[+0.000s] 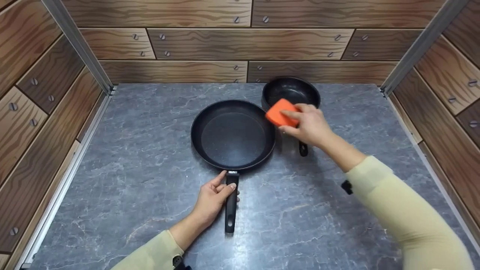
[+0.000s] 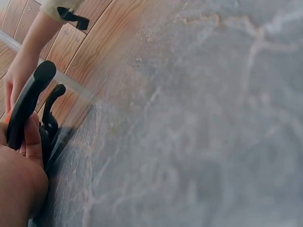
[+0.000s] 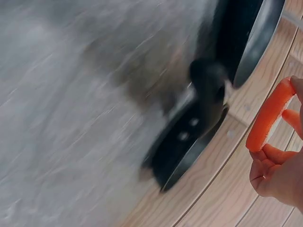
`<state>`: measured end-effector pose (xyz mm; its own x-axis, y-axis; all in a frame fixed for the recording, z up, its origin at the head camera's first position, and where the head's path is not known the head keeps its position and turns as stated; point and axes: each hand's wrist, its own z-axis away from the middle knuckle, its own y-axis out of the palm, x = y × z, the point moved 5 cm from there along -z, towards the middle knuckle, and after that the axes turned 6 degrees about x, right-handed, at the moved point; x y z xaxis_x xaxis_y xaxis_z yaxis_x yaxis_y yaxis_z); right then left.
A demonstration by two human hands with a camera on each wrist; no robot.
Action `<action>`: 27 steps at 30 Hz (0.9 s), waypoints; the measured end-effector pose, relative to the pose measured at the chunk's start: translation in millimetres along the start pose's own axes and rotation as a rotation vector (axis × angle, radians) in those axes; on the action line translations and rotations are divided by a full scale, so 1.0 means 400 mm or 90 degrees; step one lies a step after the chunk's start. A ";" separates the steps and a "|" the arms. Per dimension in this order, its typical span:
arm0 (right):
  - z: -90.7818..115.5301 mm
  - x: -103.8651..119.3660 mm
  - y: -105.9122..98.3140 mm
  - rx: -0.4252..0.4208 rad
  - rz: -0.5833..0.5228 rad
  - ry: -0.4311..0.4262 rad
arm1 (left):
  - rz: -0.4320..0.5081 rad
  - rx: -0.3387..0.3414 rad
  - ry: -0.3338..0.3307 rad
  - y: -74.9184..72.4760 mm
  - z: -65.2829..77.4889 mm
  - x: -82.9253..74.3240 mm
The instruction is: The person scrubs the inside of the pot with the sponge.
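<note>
A large black frying pan (image 1: 234,138) lies on the grey tabletop in the head view, its handle toward the person. My left hand (image 1: 212,198) grips that handle near the pan body, thumb on top and fingers around the far side. In the left wrist view the pan's handle (image 2: 31,101) rises from the hand. My right hand (image 1: 309,123) pinches an orange sponge (image 1: 279,112) above the gap between the two pans. Seen from the right wrist, the sponge (image 3: 271,116) is held by its ends between thumb and fingers, with a paler inner face.
A smaller black pan (image 1: 290,90) stands behind and right of the large one, its handle (image 1: 303,149) partly hidden under the right hand. Wood-patterned walls (image 1: 247,44) with metal corner posts (image 1: 78,45) enclose the marbled tabletop (image 1: 150,150) at back and sides.
</note>
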<state>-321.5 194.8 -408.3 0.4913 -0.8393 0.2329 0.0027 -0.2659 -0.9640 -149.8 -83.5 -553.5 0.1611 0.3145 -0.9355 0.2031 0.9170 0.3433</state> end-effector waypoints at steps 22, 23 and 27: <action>0.217 -0.269 0.063 -0.024 -0.013 0.148 | 0.001 -0.011 -0.014 0.003 0.003 -0.010; 0.221 -0.275 0.070 -0.012 -0.012 0.158 | 0.001 -0.011 -0.016 0.004 0.003 -0.011; 0.229 -0.291 0.095 0.030 -0.020 0.187 | 0.001 -0.011 -0.028 0.003 0.003 -0.014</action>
<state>-298.9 325.6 -483.8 0.2176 -0.9341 0.2830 0.0573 -0.2772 -0.9591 -149.3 -84.7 -547.6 0.2039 0.3045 -0.9304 0.1858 0.9211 0.3422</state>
